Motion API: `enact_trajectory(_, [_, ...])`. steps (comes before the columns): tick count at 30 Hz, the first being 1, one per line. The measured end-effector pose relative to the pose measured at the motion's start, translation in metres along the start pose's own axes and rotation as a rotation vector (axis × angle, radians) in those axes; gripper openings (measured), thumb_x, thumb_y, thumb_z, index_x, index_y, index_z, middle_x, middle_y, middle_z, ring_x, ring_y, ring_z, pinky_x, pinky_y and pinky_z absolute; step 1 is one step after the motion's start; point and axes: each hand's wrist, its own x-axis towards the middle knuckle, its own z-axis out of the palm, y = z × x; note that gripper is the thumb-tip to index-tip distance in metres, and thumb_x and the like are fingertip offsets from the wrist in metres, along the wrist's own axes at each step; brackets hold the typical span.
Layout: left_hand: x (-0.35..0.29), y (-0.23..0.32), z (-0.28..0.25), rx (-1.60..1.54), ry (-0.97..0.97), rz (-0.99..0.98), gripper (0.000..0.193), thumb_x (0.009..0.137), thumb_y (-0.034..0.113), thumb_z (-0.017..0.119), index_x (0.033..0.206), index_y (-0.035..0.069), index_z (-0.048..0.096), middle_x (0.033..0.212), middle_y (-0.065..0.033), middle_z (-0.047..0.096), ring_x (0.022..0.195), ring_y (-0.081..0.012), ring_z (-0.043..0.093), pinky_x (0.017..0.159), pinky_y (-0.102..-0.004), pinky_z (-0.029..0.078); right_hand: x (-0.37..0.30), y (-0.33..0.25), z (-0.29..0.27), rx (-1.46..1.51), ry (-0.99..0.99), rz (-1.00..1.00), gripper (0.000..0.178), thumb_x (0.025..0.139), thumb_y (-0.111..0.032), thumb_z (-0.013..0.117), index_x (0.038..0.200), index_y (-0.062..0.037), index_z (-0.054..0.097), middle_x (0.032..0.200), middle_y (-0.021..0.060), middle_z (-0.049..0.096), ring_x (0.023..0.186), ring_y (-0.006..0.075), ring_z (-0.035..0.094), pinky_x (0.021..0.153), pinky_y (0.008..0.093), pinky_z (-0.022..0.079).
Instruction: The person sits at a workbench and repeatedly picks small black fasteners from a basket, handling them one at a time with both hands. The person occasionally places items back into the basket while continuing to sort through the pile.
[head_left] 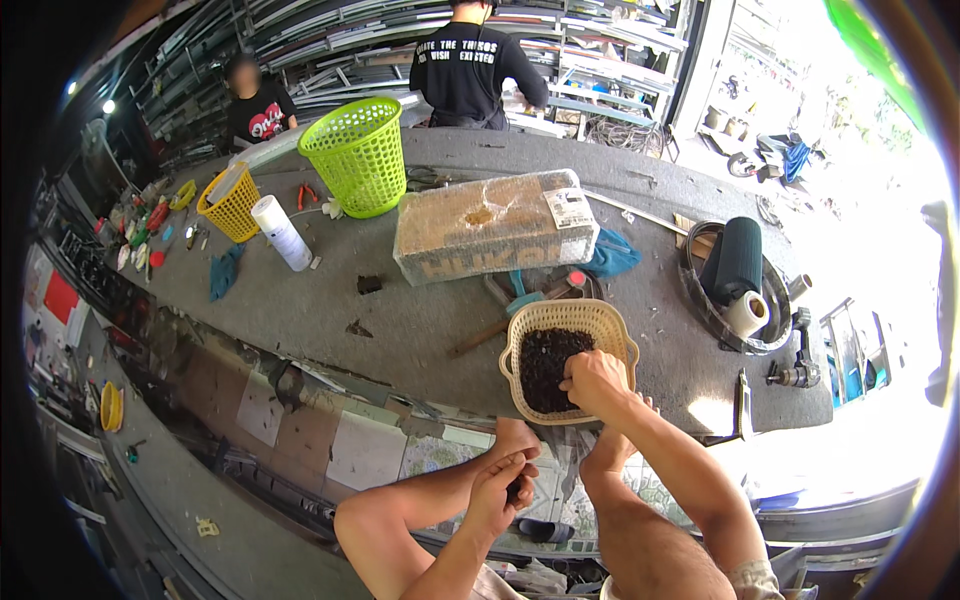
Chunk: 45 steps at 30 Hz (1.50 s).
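A cream plastic basket [628, 330] stands at the near edge of the grey-covered table, with a heap of small dark pieces [545, 365] inside, too small to name. My right hand [600, 382] reaches over its right side, fingers pinched together at the heap; whatever is between them is hidden. Lower down, in front of my legs, my left hand [493, 492] is curled closed around something dark that barely shows. Behind the basket lie a wooden-handled tool [478, 338] and a blue-handled tool [522, 292], partly covered.
A wrapped cardboard box [490, 228] lies behind the basket. Further left are a green basket [358, 160], a yellow basket [232, 205] and a white roll [282, 235]. On the right sit a dark green roll [735, 255] and a drill [800, 355]. Two people stand beyond the table.
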Motion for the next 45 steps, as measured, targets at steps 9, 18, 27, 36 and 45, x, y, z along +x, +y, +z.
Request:
enact_trajectory(9, [-0.003, 0.008, 0.005, 0.002, -0.021, 0.041, 0.028, 0.105, 0.014, 0.057, 0.131, 0.005, 0.061, 0.116, -0.0234, 0.071, 0.061, -0.0183, 0.06, 0.049, -0.0297, 0.039, -0.025, -0.014, -0.024, 0.154, 0.087, 0.093, 0.025, 0.085, -0.033, 0.08, 0.091, -0.0096, 0.078, 0.078, 0.0181, 0.072, 0.077, 0.0398, 0.071, 0.071, 0.0473, 0.055])
enact_trajectory(18, [-0.005, 0.007, 0.005, 0.048, 0.021, 0.023, 0.028, 0.104, 0.023, 0.064, 0.122, 0.002, 0.067, 0.106, -0.0147, 0.075, 0.055, -0.0117, 0.053, 0.05, -0.0259, 0.036, -0.03, -0.007, -0.035, 0.179, 0.061, 0.127, 0.026, 0.084, -0.034, 0.08, 0.094, -0.0096, 0.079, 0.084, 0.0185, 0.074, 0.081, 0.0387, 0.072, 0.074, 0.0465, 0.056])
enact_trajectory(27, [-0.005, 0.011, -0.001, -0.016, -0.132, 0.127, 0.029, 0.103, 0.011, 0.057, 0.129, 0.001, 0.065, 0.102, -0.0114, 0.073, 0.049, -0.0102, 0.045, 0.046, -0.0263, 0.032, -0.079, -0.037, -0.046, 0.616, 0.108, -0.011, 0.014, 0.084, -0.015, 0.081, 0.096, -0.0079, 0.08, 0.079, 0.0089, 0.076, 0.069, 0.0206, 0.071, 0.069, 0.0335, 0.056])
enact_trajectory(36, [-0.013, 0.012, 0.016, -0.004, -0.053, 0.199, 0.018, 0.099, 0.008, 0.066, 0.116, 0.002, 0.066, 0.103, -0.0152, 0.071, 0.05, -0.0115, 0.048, 0.044, -0.0265, 0.036, -0.096, -0.045, -0.008, 0.751, -0.008, -0.152, 0.017, 0.09, -0.01, 0.074, 0.106, -0.0032, 0.076, 0.096, 0.0102, 0.077, 0.088, 0.0206, 0.073, 0.083, 0.0329, 0.055])
enact_trajectory(45, [0.001, -0.003, 0.001, 0.138, 0.024, 0.229, 0.014, 0.094, 0.001, 0.069, 0.108, 0.004, 0.07, 0.095, -0.0111, 0.072, 0.048, -0.0078, 0.043, 0.042, -0.0249, 0.032, -0.105, -0.036, 0.001, 0.808, -0.054, -0.198, 0.02, 0.089, -0.007, 0.074, 0.108, -0.0021, 0.076, 0.095, 0.0113, 0.077, 0.086, 0.0215, 0.073, 0.079, 0.033, 0.057])
